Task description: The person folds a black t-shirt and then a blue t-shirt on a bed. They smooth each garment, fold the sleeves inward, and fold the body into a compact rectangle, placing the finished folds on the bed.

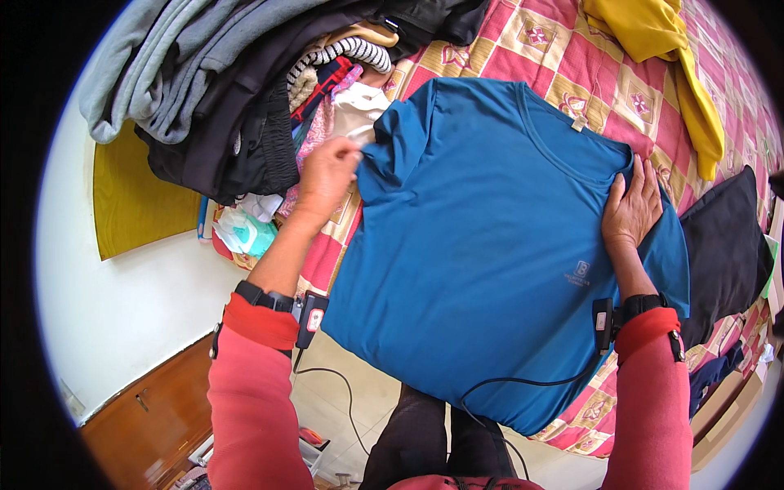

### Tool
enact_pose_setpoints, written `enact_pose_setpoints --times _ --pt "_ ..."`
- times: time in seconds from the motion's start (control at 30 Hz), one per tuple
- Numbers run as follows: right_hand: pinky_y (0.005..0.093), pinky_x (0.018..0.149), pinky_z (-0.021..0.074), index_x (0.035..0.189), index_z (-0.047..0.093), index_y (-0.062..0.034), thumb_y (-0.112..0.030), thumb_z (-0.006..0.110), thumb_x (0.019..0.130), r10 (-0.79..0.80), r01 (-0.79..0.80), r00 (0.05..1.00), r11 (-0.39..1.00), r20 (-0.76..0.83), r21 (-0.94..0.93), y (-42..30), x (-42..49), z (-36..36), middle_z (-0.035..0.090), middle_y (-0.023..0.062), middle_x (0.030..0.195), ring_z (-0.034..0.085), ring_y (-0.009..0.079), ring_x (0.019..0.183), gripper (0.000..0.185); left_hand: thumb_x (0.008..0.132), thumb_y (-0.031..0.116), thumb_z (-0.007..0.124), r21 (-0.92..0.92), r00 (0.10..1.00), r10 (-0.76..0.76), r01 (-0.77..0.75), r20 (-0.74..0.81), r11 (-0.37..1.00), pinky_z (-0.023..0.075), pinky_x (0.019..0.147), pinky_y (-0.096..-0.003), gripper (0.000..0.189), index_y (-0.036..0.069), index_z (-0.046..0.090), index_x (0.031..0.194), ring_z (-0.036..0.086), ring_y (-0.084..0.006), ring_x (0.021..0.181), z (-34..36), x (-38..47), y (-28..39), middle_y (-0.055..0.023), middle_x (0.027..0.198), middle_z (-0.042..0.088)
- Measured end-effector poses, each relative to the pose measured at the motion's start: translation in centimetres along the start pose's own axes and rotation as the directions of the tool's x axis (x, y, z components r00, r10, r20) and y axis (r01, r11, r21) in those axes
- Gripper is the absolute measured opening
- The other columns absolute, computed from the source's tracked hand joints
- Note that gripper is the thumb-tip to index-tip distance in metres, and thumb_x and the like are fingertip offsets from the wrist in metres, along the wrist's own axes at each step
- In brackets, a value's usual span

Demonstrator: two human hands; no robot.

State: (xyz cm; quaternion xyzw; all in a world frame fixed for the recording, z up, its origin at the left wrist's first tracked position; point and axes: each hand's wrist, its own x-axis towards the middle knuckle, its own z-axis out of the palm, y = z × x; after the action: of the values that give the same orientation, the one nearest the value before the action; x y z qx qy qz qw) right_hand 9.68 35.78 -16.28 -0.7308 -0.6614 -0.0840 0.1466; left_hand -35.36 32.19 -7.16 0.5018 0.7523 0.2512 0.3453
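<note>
A blue short-sleeved T-shirt (478, 233) lies spread over the bed edge, its neckline away from me and its hem hanging toward my legs. My left hand (331, 174) is at the sleeve on the left, fingertips drawn together at the edge of the cloth; whether they pinch it cannot be made out. That sleeve is bunched. My right hand (634, 199) rests flat on the shirt's right shoulder, beside the collar, fingers extended. The right sleeve lies spread beyond it. A small pale tag (579, 124) shows inside the neckline.
Grey and black folded clothes (214, 79) are heaped at upper left, beside a white cloth (358, 110). A yellow garment (698, 104) and a black one (726, 251) lie to the right on the checked bedspread (551, 46). Black cables (349, 392) hang from both wrist devices.
</note>
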Motion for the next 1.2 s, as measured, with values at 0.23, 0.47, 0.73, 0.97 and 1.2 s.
enact_pose_setpoints --times 0.23,0.47,0.73,0.97,1.2 --pt "0.0408 0.113 0.0245 0.144 0.046 -0.0173 -0.036 0.048 0.097 -0.013 0.013 1.0 1.0 0.003 -0.019 0.0 0.1 -0.2 0.044 0.0075 0.148 0.038 0.0249 0.139 0.051 0.095 0.015 0.061 -0.613 0.935 -0.352 0.296 0.031 0.732 0.0457 0.059 -0.0184 0.013 0.008 0.06 0.105 0.062 -0.005 0.07 -1.4 -2.3 -0.3 0.0009 0.084 0.062" --pt "0.0413 0.114 0.0232 0.145 0.044 -0.0166 -0.035 0.047 0.097 0.015 -0.015 0.999 1.0 0.049 -0.011 -0.4 0.2 -0.7 0.043 0.0081 0.149 0.036 0.026 0.14 0.052 0.09 0.022 0.072 -0.199 0.978 -0.049 0.09 0.203 0.976 0.0452 0.07 -0.0209 0.035 -0.001 0.062 0.115 0.056 -0.0055 0.08 -0.2 -0.9 0.9 -0.0004 0.092 0.065" --pt "0.0418 0.114 0.0234 0.145 0.044 -0.0161 -0.036 0.048 0.097 0.015 -0.013 0.999 0.999 0.049 -0.038 -0.4 0.2 -0.6 0.043 0.0093 0.149 0.036 0.0264 0.14 0.052 0.085 -0.001 0.059 0.068 0.93 0.355 -0.35 -0.096 0.934 0.0503 0.083 -0.0354 0.027 -0.002 0.065 0.112 0.065 -0.0282 0.092 5.0 -2.9 6.4 -0.0153 0.097 0.066" --pt "0.0414 0.114 0.0228 0.144 0.045 -0.016 -0.036 0.047 0.097 0.019 -0.019 0.999 1.0 0.037 -0.011 -0.6 0.3 -0.8 0.045 0.0097 0.147 0.037 0.027 0.139 0.051 0.083 0.013 0.058 0.097 0.246 0.595 -0.958 0.765 0.27 0.0408 0.105 -0.0435 0.034 0.003 0.063 0.115 0.054 -0.0267 0.123 11.4 -12.9 9.0 -0.0139 0.125 0.06" --pt "0.0414 0.114 0.0238 0.143 0.047 -0.0163 -0.036 0.048 0.097 0.006 -0.006 1.0 1.0 0.01 0.003 -0.4 0.3 -0.7 0.046 0.0091 0.146 0.039 0.0268 0.137 0.05 0.083 0.006 0.067 -0.087 0.595 0.69 -0.728 0.412 0.68 0.0484 0.076 -0.0353 0.022 0.003 0.065 0.104 0.063 -0.0234 0.087 8.9 -11.1 6.5 -0.008 0.094 0.065"
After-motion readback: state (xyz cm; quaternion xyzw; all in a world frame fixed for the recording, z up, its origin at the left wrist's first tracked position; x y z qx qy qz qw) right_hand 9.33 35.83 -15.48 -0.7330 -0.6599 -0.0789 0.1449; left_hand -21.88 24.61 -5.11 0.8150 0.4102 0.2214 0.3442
